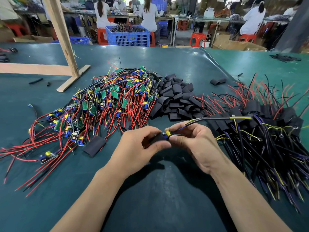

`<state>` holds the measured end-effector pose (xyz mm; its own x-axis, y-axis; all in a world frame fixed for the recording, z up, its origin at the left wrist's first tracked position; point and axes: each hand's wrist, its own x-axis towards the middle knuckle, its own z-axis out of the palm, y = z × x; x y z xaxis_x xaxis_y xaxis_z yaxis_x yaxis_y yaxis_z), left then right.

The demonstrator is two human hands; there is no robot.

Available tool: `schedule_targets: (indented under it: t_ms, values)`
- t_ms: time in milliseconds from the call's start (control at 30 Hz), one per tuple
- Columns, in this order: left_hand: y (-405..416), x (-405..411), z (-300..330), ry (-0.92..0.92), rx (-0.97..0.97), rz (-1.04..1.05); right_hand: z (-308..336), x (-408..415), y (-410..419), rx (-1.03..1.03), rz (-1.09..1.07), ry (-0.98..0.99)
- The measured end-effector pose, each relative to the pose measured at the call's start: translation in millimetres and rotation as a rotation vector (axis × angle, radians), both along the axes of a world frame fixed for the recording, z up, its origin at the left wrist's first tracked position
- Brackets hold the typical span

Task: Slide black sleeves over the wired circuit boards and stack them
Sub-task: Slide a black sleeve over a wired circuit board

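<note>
A: While the left hand (147, 141) is pinching the sleeve (158, 138) above the worktop's near edge, what's risky?
B: The right hand (189, 139) is gripping the board (168, 133); its yellow part may be snagging the sleeve's mouth.

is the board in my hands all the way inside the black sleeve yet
No, partly in: the board's yellow and blue parts still stick out of the sleeve.

No legible text is being displayed; marks on the blue crate (127, 36) are being rendered too blurred for reading.
</note>
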<state>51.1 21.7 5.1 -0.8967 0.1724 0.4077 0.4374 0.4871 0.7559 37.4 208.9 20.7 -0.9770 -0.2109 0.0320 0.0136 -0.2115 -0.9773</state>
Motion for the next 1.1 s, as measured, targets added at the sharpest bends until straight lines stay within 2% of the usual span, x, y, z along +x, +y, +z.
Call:
schedule_targets:
  t_ms: [133,333,567,667,767,933,1100]
  values:
    - [0.6,-2.3,-0.7,0.062,-0.073,-0.011,-0.9,-0.3,0.4,0.027,-0.024,-0.033]
    - [2.8,-1.1,-0.2,0.175,-0.071,-0.014,-2.3,-1.2,-0.5,-0.023,-0.025,-0.054]
    - [1.9,-0.8,2.0,0.189,-0.003,0.033,-1.0,0.3,-2.3,0.119,-0.046,0.085]
    - [1.0,-0.7,2.9,0.141,-0.008,0.0,-0.2,0.6,-1.6,0.125,-0.06,0.075]
    - [0.1,-1.1,0.5,0.102,-0.078,-0.007,-1.6,0.4,-2.0,0.13,-0.107,0.053]
    - [-3.0,-4.3,-3.7,0.054,-0.097,0.127,-1.1,0.6,-3.3,0.199,-0.133,0.053]
    - [0.0,-5.2,-0.5,0.067,-0.35,0.02,-3.4,3.1,-5.9,0.199,-0.143,0.039]
